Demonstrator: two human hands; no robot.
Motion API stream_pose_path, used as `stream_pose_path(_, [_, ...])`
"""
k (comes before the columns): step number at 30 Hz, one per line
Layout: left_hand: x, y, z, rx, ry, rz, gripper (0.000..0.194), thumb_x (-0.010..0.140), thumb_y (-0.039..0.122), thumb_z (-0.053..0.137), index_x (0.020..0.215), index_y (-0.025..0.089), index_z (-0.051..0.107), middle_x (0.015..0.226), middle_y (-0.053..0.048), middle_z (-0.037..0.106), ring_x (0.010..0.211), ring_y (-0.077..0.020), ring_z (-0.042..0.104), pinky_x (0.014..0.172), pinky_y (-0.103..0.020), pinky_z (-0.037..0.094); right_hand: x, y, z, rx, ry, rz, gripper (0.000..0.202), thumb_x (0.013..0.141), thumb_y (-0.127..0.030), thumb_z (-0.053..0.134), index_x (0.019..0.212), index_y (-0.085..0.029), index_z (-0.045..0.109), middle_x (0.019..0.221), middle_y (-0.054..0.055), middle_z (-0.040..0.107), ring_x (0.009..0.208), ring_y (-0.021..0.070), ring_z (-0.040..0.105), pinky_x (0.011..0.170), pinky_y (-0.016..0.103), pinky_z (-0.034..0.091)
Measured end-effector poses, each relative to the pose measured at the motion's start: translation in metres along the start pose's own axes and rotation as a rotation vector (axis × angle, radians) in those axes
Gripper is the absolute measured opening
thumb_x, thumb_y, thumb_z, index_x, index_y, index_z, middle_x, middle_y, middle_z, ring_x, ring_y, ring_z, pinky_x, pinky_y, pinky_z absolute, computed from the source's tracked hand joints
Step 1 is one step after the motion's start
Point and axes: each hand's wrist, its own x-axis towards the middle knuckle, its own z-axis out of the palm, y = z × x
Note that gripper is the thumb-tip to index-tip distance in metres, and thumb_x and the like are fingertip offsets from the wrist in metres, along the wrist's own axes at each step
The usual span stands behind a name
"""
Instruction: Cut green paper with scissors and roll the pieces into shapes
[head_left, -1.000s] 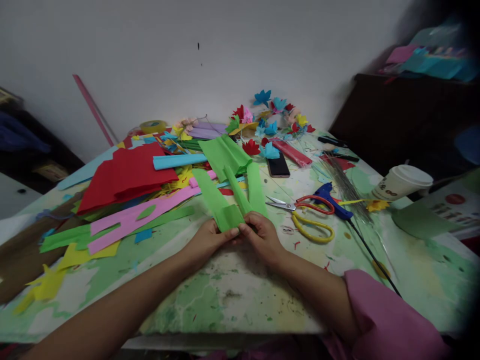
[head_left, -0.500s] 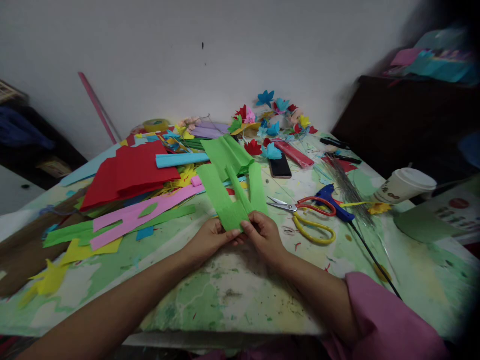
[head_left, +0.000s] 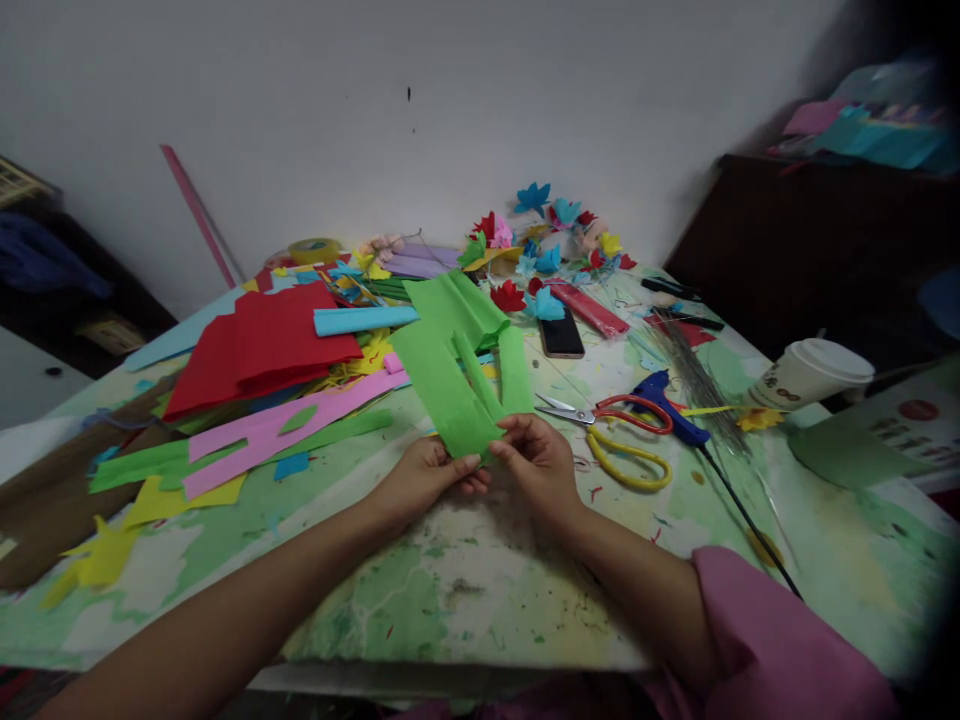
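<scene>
The left hand (head_left: 429, 478) and right hand (head_left: 541, 466) sit close together, both pinching the near end of a green paper strip (head_left: 436, 385) over the tabletop (head_left: 450, 610); the strip runs toward eleven o'clock from them; red paper (head_left: 289, 340) lies at ten o'clock, a phone (head_left: 562, 338) at one; scissors (head_left: 587, 415) lie between two and three.

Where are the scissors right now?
In the head view, the scissors lie on the table, right of the right hand, by the blue glue gun.
</scene>
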Motion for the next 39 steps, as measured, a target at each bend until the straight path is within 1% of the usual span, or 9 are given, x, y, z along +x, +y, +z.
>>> stream_pose_path(3, [0.0001,-0.0003,-0.0017,0.030,-0.004,-0.011,0.026,0.069,0.036,0.071,0.072,0.011,0.071,0.065,-0.008,0.070,0.053,-0.0130,0.062,0.054,-0.021,0.048,0.0022,-0.0009,-0.0017,-0.004,-0.025,-0.012,0.021,0.072,-0.027,0.064,0.090,-0.019,0.057,0.065,-0.003,0.053,0.058,0.0103,0.049,0.056,0.022,0.040])
stream_pose_path(7, [-0.0011,0.0005,-0.0033,0.094,-0.014,0.003,0.031,0.069,0.041,0.069,0.065,0.010,0.070,0.060,-0.006,0.068,0.050,-0.0106,0.058,0.052,-0.020,0.046,0.0060,-0.0024,-0.0043,-0.039,-0.167,0.015,0.030,0.073,-0.036,0.060,0.094,-0.016,0.056,0.063,-0.003,0.050,0.055,0.0098,0.045,0.052,0.021,0.036])
stream_pose_path(10, [-0.0021,0.0011,-0.0034,0.122,-0.030,0.027,0.033,0.069,0.044,0.069,0.066,0.011,0.069,0.060,-0.005,0.068,0.051,-0.0107,0.058,0.053,-0.020,0.046,0.0065,-0.0026,-0.0051,-0.186,-0.332,0.073,0.031,0.073,-0.046,0.058,0.073,-0.015,0.056,0.055,-0.004,0.044,0.051,0.0087,0.039,0.046,0.020,0.029])
stream_pose_path(12, [-0.0021,0.0008,-0.0035,0.143,-0.058,0.032,0.036,0.069,0.046,0.068,0.065,0.011,0.068,0.059,-0.005,0.067,0.051,-0.0110,0.057,0.053,-0.021,0.046,0.0051,-0.0022,-0.0047,-0.292,-0.382,0.063,0.038,0.076,-0.048,0.054,0.058,-0.015,0.051,0.052,-0.004,0.041,0.050,0.0081,0.036,0.045,0.020,0.026])
stream_pose_path(18, [0.0006,-0.0022,-0.0054,0.152,-0.080,0.026,0.040,0.069,0.050,0.066,0.067,0.010,0.064,0.060,-0.006,0.066,0.051,-0.0114,0.057,0.052,-0.022,0.045,0.0012,-0.0027,-0.0024,-0.372,-0.273,0.006,0.042,0.078,-0.044,0.051,0.048,-0.018,0.037,0.047,-0.006,0.030,0.046,0.0066,0.027,0.043,0.020,0.020])
stream_pose_path(23, [0.0022,-0.0057,-0.0060,0.121,-0.087,0.046,0.039,0.072,0.050,0.063,0.076,0.012,0.057,0.062,-0.005,0.065,0.050,-0.0104,0.056,0.050,-0.022,0.044,0.0024,-0.0051,-0.0017,-0.287,-0.242,0.003,0.040,0.079,-0.043,0.049,0.049,-0.018,0.041,0.046,-0.005,0.031,0.046,0.0070,0.027,0.043,0.021,0.021])
stream_pose_path(30, [-0.0008,-0.0074,-0.0082,0.282,-0.085,0.029,0.040,0.075,0.052,0.058,0.064,0.013,0.055,0.050,0.000,0.058,0.041,-0.0072,0.046,0.043,-0.019,0.032,0.0017,-0.0060,-0.0025,-0.219,-0.261,0.048,0.046,0.078,-0.050,0.048,0.047,-0.018,0.039,0.045,-0.005,0.029,0.044,0.0066,0.026,0.042,0.021,0.021])
stream_pose_path(34, [-0.0029,-0.0034,-0.0084,0.363,-0.041,0.016,0.039,0.076,0.050,0.056,0.061,0.014,0.052,0.045,0.001,0.055,0.036,-0.0060,0.039,0.039,-0.019,0.025,0.0034,-0.0051,-0.0035,-0.279,-0.225,0.020,0.044,0.079,-0.047,0.047,0.046,-0.018,0.039,0.044,-0.005,0.032,0.043,0.0070,0.028,0.042,0.021,0.022])
stream_pose_path(39, [-0.0019,-0.0016,-0.0088,0.373,0.028,0.066,0.035,0.076,0.048,0.056,0.064,0.014,0.054,0.044,0.001,0.056,0.036,-0.0073,0.041,0.039,-0.018,0.028,0.0061,-0.0046,-0.0041,-0.339,-0.147,-0.010,0.041,0.081,-0.043,0.044,0.048,-0.018,0.046,0.043,-0.003,0.040,0.044,0.0086,0.035,0.045,0.021,0.027])
